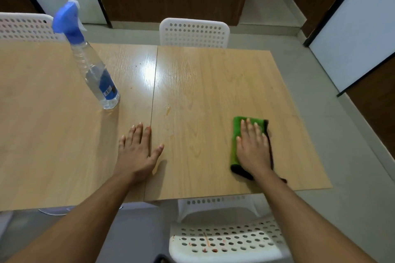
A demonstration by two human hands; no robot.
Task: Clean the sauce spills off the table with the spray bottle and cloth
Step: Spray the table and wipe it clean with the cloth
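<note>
**Wiping under way, some sauce marks left on the desk**

Judged as the middle of the task, not the end. Still visible on the desk (203, 83): a small yellowish sauce spill (168, 110) just right of the seam between the two desk halves, with fainter smears below it and a few tiny specks nearer the bright reflection. No clear stains seen around the cloth itself, so probably already wiped there, though hard to confirm from one view. Left to do, most likely: moving the cloth toward the seam and rubbing out the yellowish mark, perhaps with more spray first.

Spray bottle (94, 70) standing upright on the left half of the desk, well apart from both hands, touched by nobody. Some clear liquid inside.

Green cloth (236, 134) folded and lying flat on the right half of the desk, near the front edge, well apart from the remaining spill.

Right hand (253, 147): grip released, fingers straight and close together, palm pressing flat on top of the cloth. No curling around it, only pressing down.

Left hand (136, 149): grip also released, fingers spread, palm resting flat on the bare desk just left of the seam. Holding nothing, seemingly only for support.

Also reddish marks on the seat of the white chair (226, 239) below the desk edge.
</note>
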